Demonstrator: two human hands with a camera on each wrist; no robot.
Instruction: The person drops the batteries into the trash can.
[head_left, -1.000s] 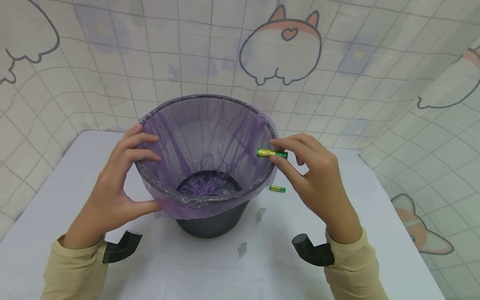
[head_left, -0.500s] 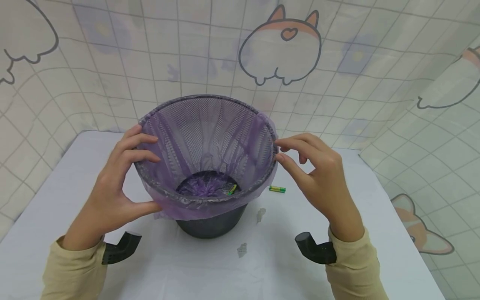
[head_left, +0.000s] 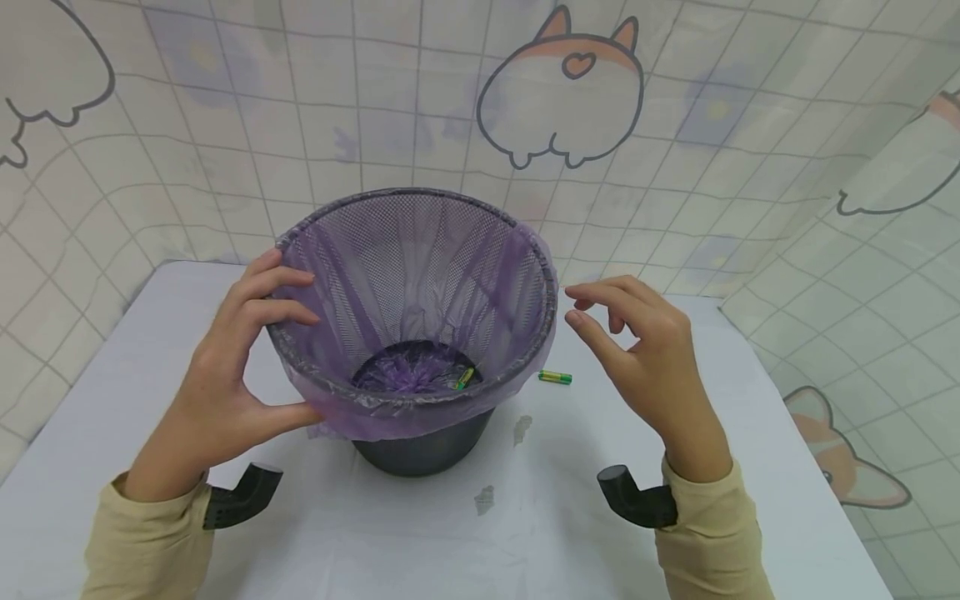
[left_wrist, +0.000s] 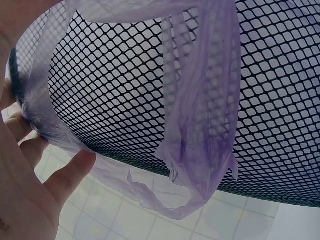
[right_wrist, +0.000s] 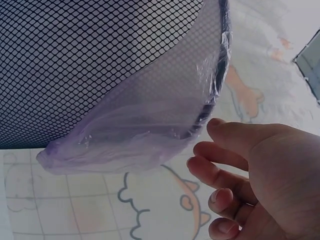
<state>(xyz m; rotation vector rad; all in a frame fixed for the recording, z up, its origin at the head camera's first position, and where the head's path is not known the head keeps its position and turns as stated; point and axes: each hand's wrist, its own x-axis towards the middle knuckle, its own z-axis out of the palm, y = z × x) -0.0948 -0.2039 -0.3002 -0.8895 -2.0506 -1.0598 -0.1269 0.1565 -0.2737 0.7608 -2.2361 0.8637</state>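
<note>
One green-and-gold battery (head_left: 465, 379) already lies inside the black mesh bin with its purple plastic liner (head_left: 414, 329), whose rim the left hand (head_left: 225, 375) grips; another battery (head_left: 555, 377) waits on the table just below the empty, loosely spread right hand (head_left: 645, 358).

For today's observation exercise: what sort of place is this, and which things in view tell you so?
Probably a staged tabletop set, not a lived-in room: a printed cartoon-tile backdrop hangs as cloth behind a white table holding only a lined mesh bin and batteries.
</note>
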